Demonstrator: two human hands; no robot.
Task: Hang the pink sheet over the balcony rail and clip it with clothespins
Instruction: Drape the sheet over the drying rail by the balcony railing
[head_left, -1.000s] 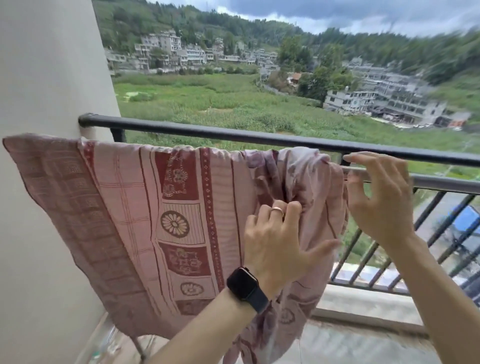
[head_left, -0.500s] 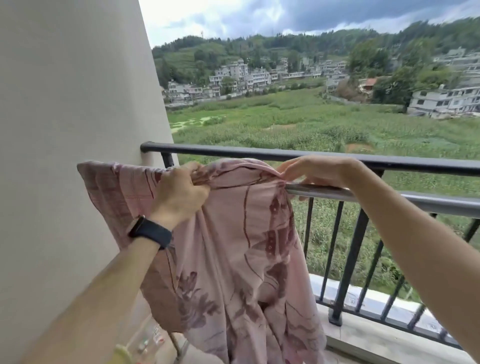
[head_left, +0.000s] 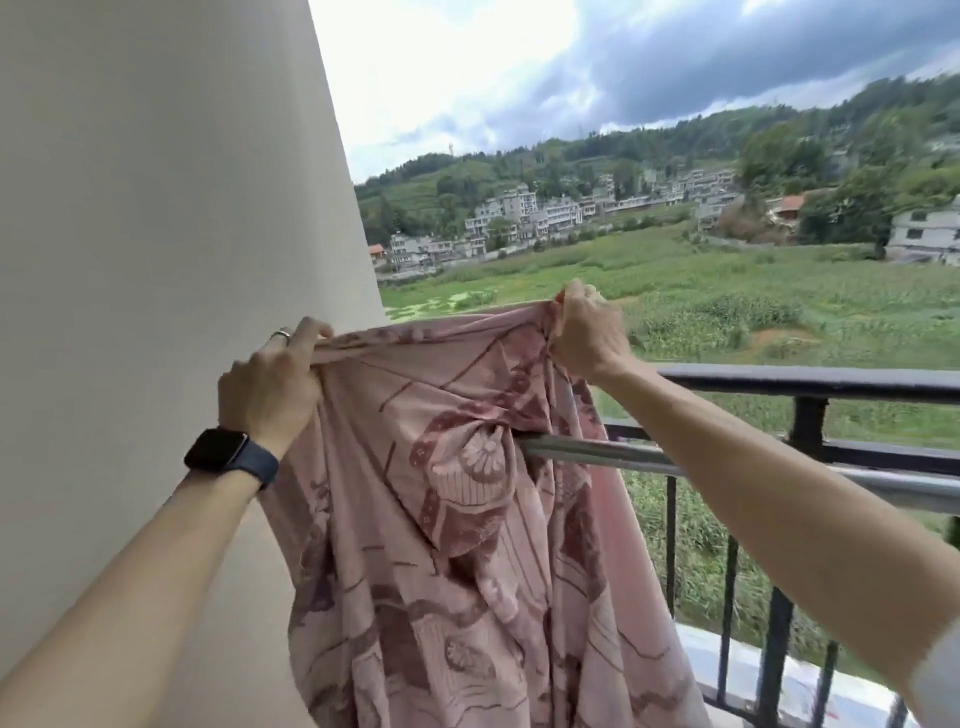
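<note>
both hands (head_left: 270, 384) bunch soft patterned pink sheet (head_left: 467, 545).

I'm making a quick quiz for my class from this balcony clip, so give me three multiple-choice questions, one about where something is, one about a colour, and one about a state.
1. Where is the watch?
A. on the left wrist
B. on the right wrist
C. hung on the rail

2. What colour is the top balcony rail?
A. white
B. black
C. yellow

3. How is the pink sheet held?
A. clipped on with clothespins
B. lying folded on the floor
C. gripped at its top edge by both hands

Answers:
1. A: the watch sits on the wrist below the left hand.
2. B: the top balcony rail is dark black against the green field.
3. C: the left hand and right hand each pinch the top edge of the pink sheet, lifted above the rail; no clothespins show.
</note>
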